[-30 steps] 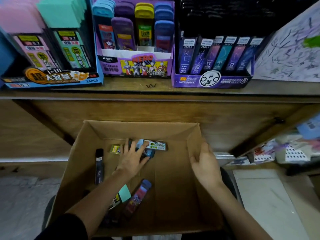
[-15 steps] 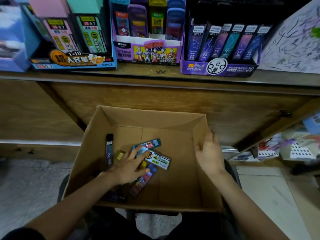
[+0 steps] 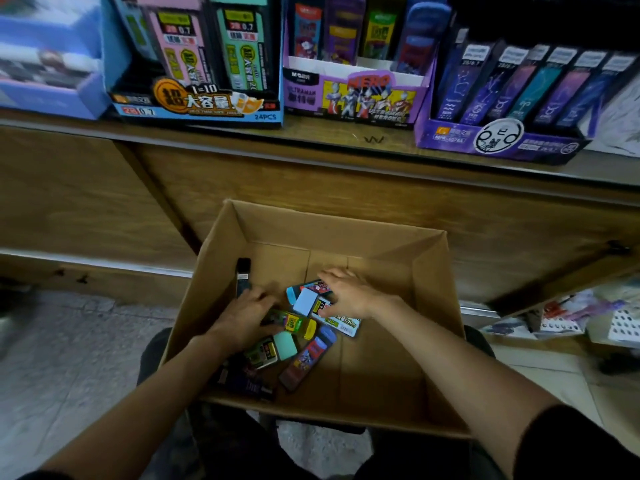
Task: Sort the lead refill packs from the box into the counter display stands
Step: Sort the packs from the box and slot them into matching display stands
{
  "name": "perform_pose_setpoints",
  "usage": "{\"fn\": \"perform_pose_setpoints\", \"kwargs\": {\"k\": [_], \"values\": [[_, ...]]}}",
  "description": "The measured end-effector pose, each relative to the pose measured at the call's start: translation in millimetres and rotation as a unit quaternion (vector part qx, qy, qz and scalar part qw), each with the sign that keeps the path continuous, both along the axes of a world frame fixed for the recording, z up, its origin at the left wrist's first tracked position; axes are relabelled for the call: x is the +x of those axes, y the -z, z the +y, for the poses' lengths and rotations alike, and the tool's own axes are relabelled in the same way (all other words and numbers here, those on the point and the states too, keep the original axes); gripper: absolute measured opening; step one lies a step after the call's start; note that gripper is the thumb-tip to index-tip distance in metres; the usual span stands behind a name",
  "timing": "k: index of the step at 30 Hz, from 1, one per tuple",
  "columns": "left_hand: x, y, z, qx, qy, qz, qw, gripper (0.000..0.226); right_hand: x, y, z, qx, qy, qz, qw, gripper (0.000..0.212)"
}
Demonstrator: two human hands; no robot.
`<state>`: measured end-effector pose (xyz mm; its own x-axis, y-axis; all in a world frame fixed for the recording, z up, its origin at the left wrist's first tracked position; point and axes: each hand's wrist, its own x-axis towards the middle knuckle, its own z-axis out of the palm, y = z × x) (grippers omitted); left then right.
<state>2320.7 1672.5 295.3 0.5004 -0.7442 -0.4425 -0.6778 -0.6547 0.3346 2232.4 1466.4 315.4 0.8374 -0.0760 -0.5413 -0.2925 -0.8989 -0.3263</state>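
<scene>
We see a cardboard box (image 3: 433, 306) standing open below the front edge of the tabletop (image 3: 329, 131), with both bare forearms reaching down into it. The lead refill packs lie loose on its floor, crowded toward the left side. The left hand (image 3: 242, 320) lies palm down over one end of a yellow pack (image 3: 299, 323). We cannot tell whether its fingers grasp that pack or only rest on it. Just beyond its knuckles a slim black pack (image 3: 243, 275) lies along the left wall. The right hand (image 3: 349, 292) hovers low with its fingers spread and bent downward, the tips on a blue pack (image 3: 304, 299) and the palm over a white-labelled pack (image 3: 341, 322). Whether it pinches either one we cannot tell. Nearer to us lie a teal-capped pack (image 3: 277, 348), a blue-capped red pack (image 3: 308, 358) and some dark packs (image 3: 242, 379) in the near left corner. Up on the tabletop three display stands stand side by side: a blue stand (image 3: 194, 105) with pink and teal packs, a purple hero-printed stand (image 3: 353, 98) with coloured caps, and a violet stand (image 3: 498, 136) holding a row of dark constellation packs.
</scene>
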Motion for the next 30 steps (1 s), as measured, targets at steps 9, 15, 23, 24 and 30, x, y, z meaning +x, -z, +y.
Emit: {"fn": "perform_pose_setpoints", "kwargs": {"k": [9, 15, 23, 24, 30], "values": [[-1.5, 1.1, -2.2, -0.028, -0.028, 0.014, 0.999, 0.052, 1.9, 6.6, 13.0, 0.142, 0.170, 0.066, 0.973, 0.029], [-0.1, 1.4, -3.2, -0.013, -0.060, 0.071, 0.996, 0.037, -11.5, 13.6, 21.9, 0.253, 0.345, 0.016, 0.904, 0.022], [-1.4, -8.3, -6.5, -0.056, -0.092, 0.070, 0.992, 0.031, -41.0, -14.4, 6.1, 0.335, 0.458, -0.118, 0.815, 0.013], [-2.7, -13.2, -8.9, -0.081, -0.110, 0.049, 0.989, 0.032, -45.5, -22.8, 3.7, 0.354, 0.468, -0.133, 0.799, 0.013], [-42.4, -57.9, -43.9, -0.310, -0.310, 0.309, 0.844, 0.023, -70.7, -72.9, -1.6, 0.474, 0.475, -0.196, 0.715, 0.024]]}}
